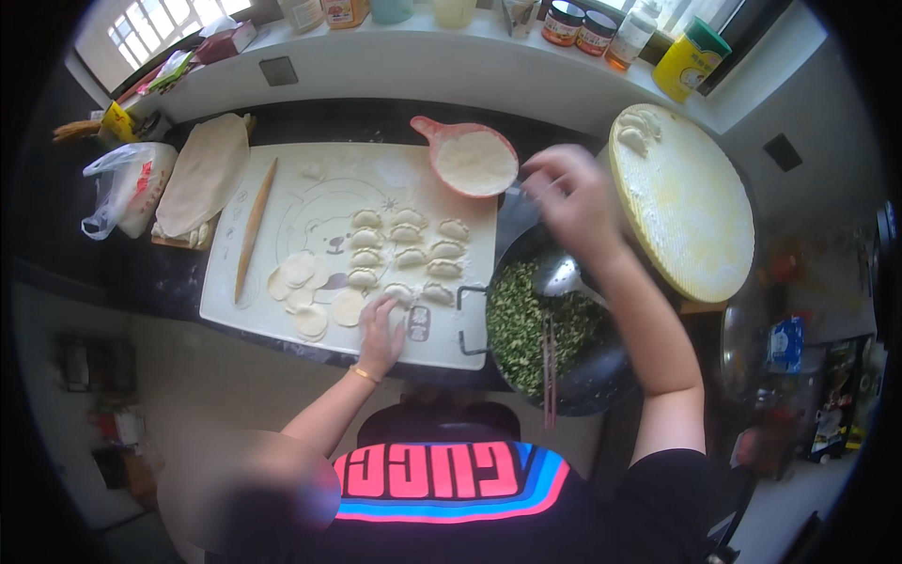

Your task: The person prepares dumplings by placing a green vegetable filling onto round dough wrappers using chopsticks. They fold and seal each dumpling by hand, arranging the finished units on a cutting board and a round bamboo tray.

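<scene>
My left hand (pixel 381 331) lies at the near edge of the white dough mat (pixel 451 350), fingers stretched out beside a folded dumpling (pixel 398 293). Several more dumplings (pixel 411 256) sit in rough rows ahead of it. Round dough wrappers (pixel 301 270) overlap to its left. My right hand (pixel 571 193) is raised and blurred between a pink bowl of flour (pixel 476 162) and a large round floured board (pixel 691 211); whether it holds anything cannot be made out. Under my right forearm stands a dark pan (pixel 601 381) of chopped green filling (pixel 521 329), with a metal spoon (pixel 561 277) and chopsticks (pixel 549 376) in it.
A rolling pin (pixel 256 230) rests on the mat's left side. Beyond it are a sheet of dough (pixel 202 179) and a white plastic bag (pixel 132 188). A few dumplings (pixel 639 130) sit on the round board's far edge. Jars (pixel 562 23) and a yellow canister (pixel 691 61) line the sill.
</scene>
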### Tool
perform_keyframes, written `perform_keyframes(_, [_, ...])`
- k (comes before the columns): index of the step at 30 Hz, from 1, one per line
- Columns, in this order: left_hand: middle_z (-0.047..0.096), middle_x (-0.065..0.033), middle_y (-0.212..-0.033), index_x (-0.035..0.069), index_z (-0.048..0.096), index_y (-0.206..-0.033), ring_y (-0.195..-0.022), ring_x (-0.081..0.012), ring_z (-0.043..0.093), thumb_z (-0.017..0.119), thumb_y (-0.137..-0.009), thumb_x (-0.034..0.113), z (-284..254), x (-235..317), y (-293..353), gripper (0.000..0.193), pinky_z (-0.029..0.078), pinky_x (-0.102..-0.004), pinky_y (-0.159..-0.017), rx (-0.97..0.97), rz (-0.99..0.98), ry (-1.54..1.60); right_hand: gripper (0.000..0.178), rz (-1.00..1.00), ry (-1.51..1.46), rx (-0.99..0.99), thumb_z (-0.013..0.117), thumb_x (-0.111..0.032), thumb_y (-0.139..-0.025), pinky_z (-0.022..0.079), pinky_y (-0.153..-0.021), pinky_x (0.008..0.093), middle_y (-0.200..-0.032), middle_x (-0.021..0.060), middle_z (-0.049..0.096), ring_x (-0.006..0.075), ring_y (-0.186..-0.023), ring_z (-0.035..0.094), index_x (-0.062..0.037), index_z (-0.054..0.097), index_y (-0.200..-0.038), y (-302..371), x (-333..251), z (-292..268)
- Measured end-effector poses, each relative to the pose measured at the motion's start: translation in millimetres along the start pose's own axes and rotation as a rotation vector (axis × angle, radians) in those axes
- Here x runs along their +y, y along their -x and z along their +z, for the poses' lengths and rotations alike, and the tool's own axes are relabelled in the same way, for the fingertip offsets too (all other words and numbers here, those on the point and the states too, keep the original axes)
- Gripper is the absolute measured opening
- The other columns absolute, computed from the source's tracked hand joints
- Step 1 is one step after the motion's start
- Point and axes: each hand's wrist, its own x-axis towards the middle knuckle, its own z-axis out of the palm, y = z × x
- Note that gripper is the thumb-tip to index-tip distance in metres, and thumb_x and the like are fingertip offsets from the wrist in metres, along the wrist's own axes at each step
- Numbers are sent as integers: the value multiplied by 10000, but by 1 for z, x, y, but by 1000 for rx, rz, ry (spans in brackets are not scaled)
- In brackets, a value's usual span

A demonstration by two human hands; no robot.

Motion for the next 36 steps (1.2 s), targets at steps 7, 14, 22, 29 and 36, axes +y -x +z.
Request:
perform_keyframes(7, [568, -202, -950, 34, 585, -982, -954, -354, 527, 588, -734, 211, 43, -11, -93, 304, 429, -436, -821, -474, 331, 34, 201, 251, 33, -413, 556, -19, -749, 446, -824, 401, -897, 212, 582, 356, -910, 562, 60, 565, -934, 95, -57, 139])
perform_keyframes(14, [564, -187, -948, 73, 575, -902, -902, -358, 548, 571, -739, 244, 56, 1, -104, 237, 454, -430, -761, -674, 290, 38, 210, 477, -41, -295, 582, -38, -773, 481, -780, 367, -951, 203, 591, 324, -883, 599, 47, 565, -965, 130, -58, 144])
perform_keyframes(22, [568, -104, -925, 24, 580, -983, -808, -173, 582, 710, -730, 129, -15, 38, -154, 304, 479, -302, -714, -706, 148, 498, 379, 612, -234, 102, 627, -79, -802, 490, -799, 299, -1074, 122, 570, 201, -930, 591, 11, 501, -1148, 119, -59, 101])
perform_keyframes(29, [497, -27, -923, 59, 427, -1002, -855, -92, 541, 736, -712, 47, -44, 97, -186, 424, 472, -247, -666, -929, 200, 737, 433, 615, -492, 73, 655, -50, -769, 490, -776, 282, -1046, 134, 602, 162, -908, 600, 9, 511, -1174, 109, -42, 84])
perform_keyframes(36, [515, -80, -932, 53, 441, -1036, -879, -169, 562, 787, -638, 104, -33, 107, -184, 530, 512, -302, -701, -753, 188, 688, 331, 668, -697, 99, 667, -16, -756, 492, -727, 244, -951, 78, 638, 117, -813, 598, 21, 591, -1076, 110, -21, 46])
